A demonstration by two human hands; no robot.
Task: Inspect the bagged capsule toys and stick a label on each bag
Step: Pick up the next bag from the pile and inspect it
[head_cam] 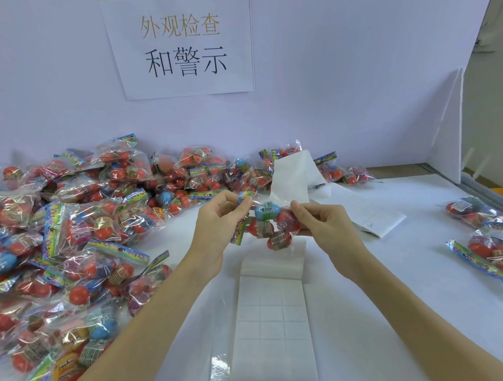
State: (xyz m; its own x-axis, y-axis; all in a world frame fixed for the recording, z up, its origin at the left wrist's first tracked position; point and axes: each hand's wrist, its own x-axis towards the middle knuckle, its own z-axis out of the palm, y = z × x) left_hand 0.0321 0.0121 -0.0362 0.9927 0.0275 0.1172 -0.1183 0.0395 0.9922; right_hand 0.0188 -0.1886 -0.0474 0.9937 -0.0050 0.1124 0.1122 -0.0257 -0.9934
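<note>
White tabletop (365, 271): left hand (217, 230) and right hand (325, 227) are pinching the bag (268, 223) taut, probably inspecting, above the label sheet (273, 320).

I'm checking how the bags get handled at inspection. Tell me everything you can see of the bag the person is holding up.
The held bag is clear, crinkly plastic with a colourful printed header strip along its left end. Inside are one blue capsule and about three red ones, each wrapped with a printed band. It hangs above the table, over the label sheet, not touching it. The left hand pinches the header end; the right hand pinches the opposite side. Whether it carries a label cannot be told.
</note>
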